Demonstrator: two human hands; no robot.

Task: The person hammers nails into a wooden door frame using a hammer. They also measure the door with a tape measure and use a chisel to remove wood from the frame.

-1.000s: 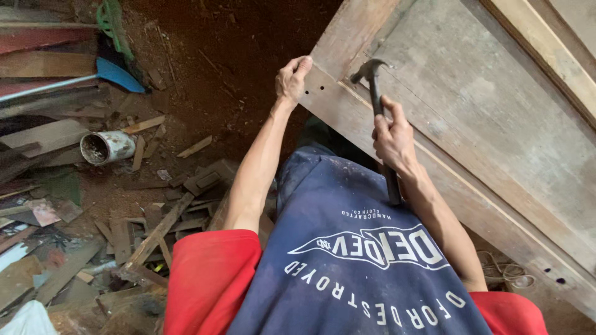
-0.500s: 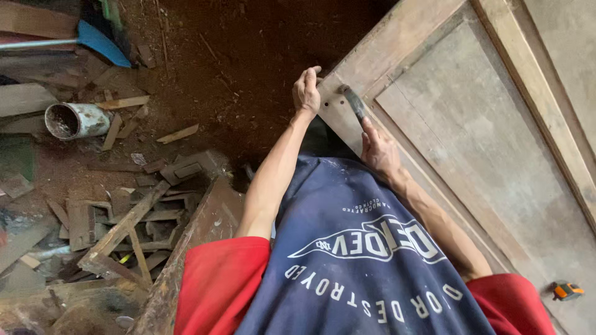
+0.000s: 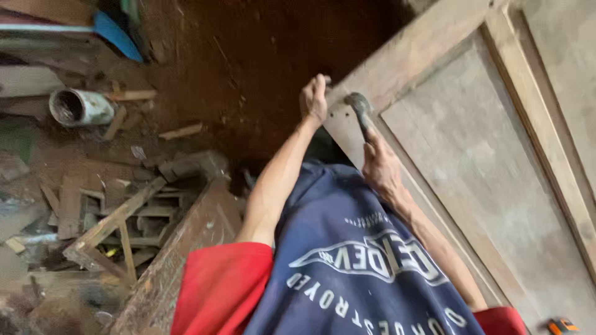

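Floor beyond and left of the grip: bare reddish-brown dirt, dark and unlit toward the top; daylight falls softer on the left side, frame motion-blurred throughout. Well left of the grip: a grey pipe section lying on its side, open end facing left; above it a blue blade-shaped piece on a pale shaft, beside stacked boards. Below-left of the grip: scattered wood offcuts, thin slats crossing each other, one loose sliver alone on the dirt. A long worn plank runs diagonally toward the lower edge; small orange object at the lower right corner, too blurred to identify.
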